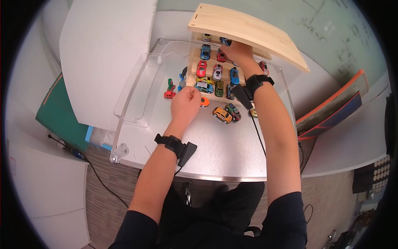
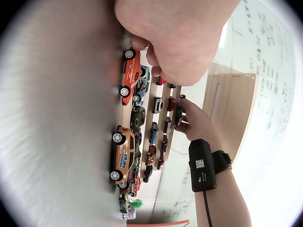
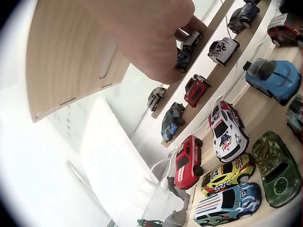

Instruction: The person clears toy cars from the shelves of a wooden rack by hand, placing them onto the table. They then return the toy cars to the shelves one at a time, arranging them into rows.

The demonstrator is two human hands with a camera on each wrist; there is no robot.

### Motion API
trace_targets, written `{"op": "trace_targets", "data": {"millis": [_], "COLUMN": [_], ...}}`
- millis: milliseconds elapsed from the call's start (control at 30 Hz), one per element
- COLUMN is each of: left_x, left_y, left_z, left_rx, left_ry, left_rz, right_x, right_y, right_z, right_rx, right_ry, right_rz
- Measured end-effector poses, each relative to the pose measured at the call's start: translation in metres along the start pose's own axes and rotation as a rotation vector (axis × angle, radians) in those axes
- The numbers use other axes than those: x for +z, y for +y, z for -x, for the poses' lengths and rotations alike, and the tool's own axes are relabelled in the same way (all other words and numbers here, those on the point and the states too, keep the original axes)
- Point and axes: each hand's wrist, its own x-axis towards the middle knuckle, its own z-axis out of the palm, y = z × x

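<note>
Head and right wrist views are showing the right hand [image 1: 238, 52] pinching a dark car [image 3: 183, 60] between its fingers, high at the wooden rack [image 1: 192, 68]; beside an orange car [image 1: 204, 102], the left hand [image 1: 185, 103] is curling, contents unclear.

A metal table [image 1: 224, 149] — on it, a yellow car [image 1: 222, 115], a green car [image 1: 233, 111], a wooden rack [image 1: 209, 68].

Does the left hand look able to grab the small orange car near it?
Probably yes: the left hand is close beside the orange car, with nothing visible between them, though its curled fingers would likely need to open.
</note>
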Motion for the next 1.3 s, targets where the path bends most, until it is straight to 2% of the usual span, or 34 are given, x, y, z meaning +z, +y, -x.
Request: {"op": "trace_targets", "data": {"millis": [167, 233, 267, 333, 433, 533, 567, 700, 767, 900, 967, 1000, 1067, 1200, 1300], "left_x": [-0.003, -0.002, -0.002, 0.000, 0.002, 0.003, 0.002, 0.002, 0.002, 0.004, 0.004, 0.004, 0.002, 0.000, 0.002], "left_y": [0.008, 0.006, 0.004, 0.000, -0.006, -0.005, -0.004, -0.005, -0.005, -0.009, -0.009, -0.010, -0.005, 0.002, -0.004], "left_z": [0.003, 0.001, 0.001, -0.002, -0.003, -0.002, -0.003, -0.004, -0.004, -0.005, -0.005, -0.005, -0.004, -0.001, -0.004], "left_rx": [0.003, 0.000, 0.000, 0.010, 0.025, 0.026, 0.023, 0.043, 0.045, 0.060, 0.070, 0.071, 0.067, 0.040, 0.027], "left_ry": [0.001, -0.003, -0.003, 0.002, 0.016, 0.020, 0.022, 0.029, 0.026, 0.034, 0.036, 0.032, 0.026, 0.018, 0.020], "left_rz": [-0.045, -0.031, -0.017, -0.005, 0.003, 0.000, -0.002, -0.032, -0.045, -0.012, 0.001, -0.001, -0.008, -0.070, -0.007], "right_x": [-0.027, -0.044, -0.055, -0.075, -0.072, -0.074, -0.078, -0.060, -0.059, -0.056, -0.051, -0.051, -0.059, -0.060, -0.067], "right_y": [0.001, -0.002, -0.005, -0.012, 0.009, 0.029, 0.034, 0.066, 0.071, 0.076, 0.079, 0.081, 0.074, 0.072, 0.066], "right_z": [0.038, 0.069, 0.086, 0.119, 0.154, 0.182, 0.188, 0.211, 0.215, 0.221, 0.225, 0.226, 0.225, 0.227, 0.225], "right_rx": [-0.010, -0.042, -0.039, 0.003, -0.082, -0.056, -0.112, -0.145, -0.149, -0.124, -0.285, -0.281, -0.165, -0.172, -0.074], "right_ry": [-0.058, -0.200, -0.202, -0.421, -0.478, -0.494, -0.433, -0.361, -0.398, -0.435, -0.334, -0.333, -0.452, -0.417, -0.427], "right_rz": [-0.186, -0.459, -0.457, -0.605, -0.579, -0.580, -0.494, -0.527, -0.444, -0.476, -0.397, -0.399, -0.466, -0.459, -0.472]}}
